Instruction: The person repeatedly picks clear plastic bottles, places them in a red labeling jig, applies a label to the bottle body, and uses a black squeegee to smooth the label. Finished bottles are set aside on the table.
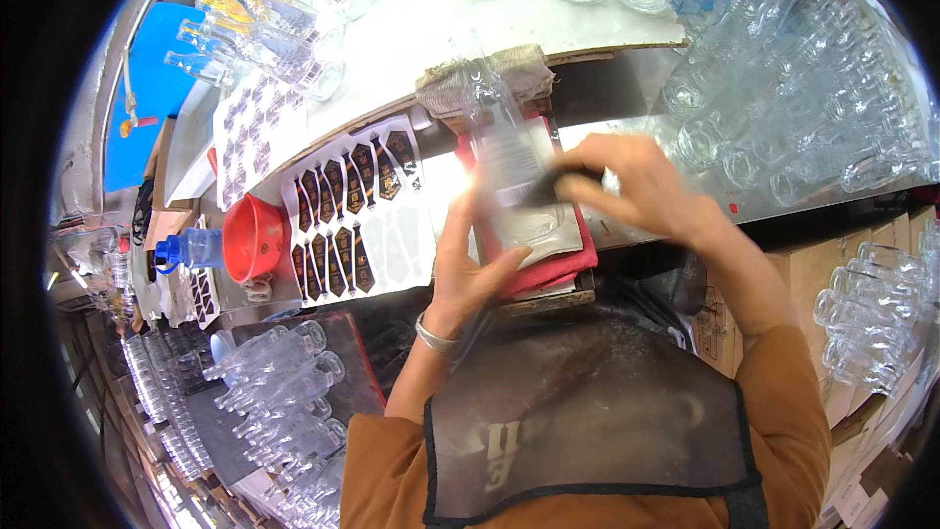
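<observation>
I'm watching the left hand [468,269] gripping the clear glass bottle [504,152] tilted over the red cloth [548,269]; right hand [627,186] is closing its grip on a dark pad [560,186], rubbing the label; slick glass, so I'm guessing it could slip or the label crease.

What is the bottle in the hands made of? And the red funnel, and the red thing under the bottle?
The bottle looks like clear glass: you see straight through it and it glints. The red funnel seems to be plastic, smooth and evenly coloured with a soft shine. The red pad under the bottle looks like cloth, dull and soft-edged. The left hand steadies the bottle.
</observation>
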`<state>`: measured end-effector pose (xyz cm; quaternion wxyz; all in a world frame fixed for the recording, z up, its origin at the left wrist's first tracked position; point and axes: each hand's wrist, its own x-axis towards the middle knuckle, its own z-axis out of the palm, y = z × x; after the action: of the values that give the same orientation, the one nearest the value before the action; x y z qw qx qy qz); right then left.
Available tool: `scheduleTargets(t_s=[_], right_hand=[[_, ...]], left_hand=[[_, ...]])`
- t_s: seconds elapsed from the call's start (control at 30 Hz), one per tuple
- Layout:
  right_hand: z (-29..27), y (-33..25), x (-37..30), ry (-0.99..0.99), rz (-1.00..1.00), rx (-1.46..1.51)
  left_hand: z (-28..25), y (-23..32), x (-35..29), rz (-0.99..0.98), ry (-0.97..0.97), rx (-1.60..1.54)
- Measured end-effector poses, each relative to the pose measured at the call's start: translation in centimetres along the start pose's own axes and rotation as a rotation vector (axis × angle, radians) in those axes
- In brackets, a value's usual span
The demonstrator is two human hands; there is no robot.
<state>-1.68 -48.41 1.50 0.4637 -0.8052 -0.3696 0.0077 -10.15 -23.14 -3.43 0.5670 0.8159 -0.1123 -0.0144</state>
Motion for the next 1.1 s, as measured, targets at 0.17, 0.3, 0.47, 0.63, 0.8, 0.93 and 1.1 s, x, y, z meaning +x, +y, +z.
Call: scheduleTargets(t_s=[0.17, 0.3, 0.47, 0.63, 0.8, 0.93, 1.1], right_hand=[[-1.2, -1.3, 7.2, 0.120, -0.214, -0.256], [-0.1, -1.0, 8.0, 0.159, -0.217, -0.388], [1.7, -3.0, 3.5, 0.050, -0.426, -0.295], [0.7, -5.0, -2.3, -0.225, -0.166, 0.182], [-0.9, -4.6, -3.9, 0.018, 0.166, 0.378], [-1.3, -4.3, -4.1, 0.106, 0.225, 0.438], [-1.6, -3.5, -4.2, 0.138, 0.267, 0.421]], left_hand=[[-1.8, 1.0, 0.6, 0.087, 0.080, 0.107], [-4.6, 1.9, 6.2, 0.106, 0.241, 0.054], [-6.1, 3.2, 15.2, -0.006, 0.170, 0.268], [-3.5, 5.2, 16.2, 0.012, 0.217, 0.314], [-2.2, 10.9, 8.5, 0.091, 0.280, -0.323], [-7.5, 15.3, 11.6, 0.313, 0.618, -0.150], [-15.2, 14.4, 21.0, 0.545, 0.663, 0.138]])
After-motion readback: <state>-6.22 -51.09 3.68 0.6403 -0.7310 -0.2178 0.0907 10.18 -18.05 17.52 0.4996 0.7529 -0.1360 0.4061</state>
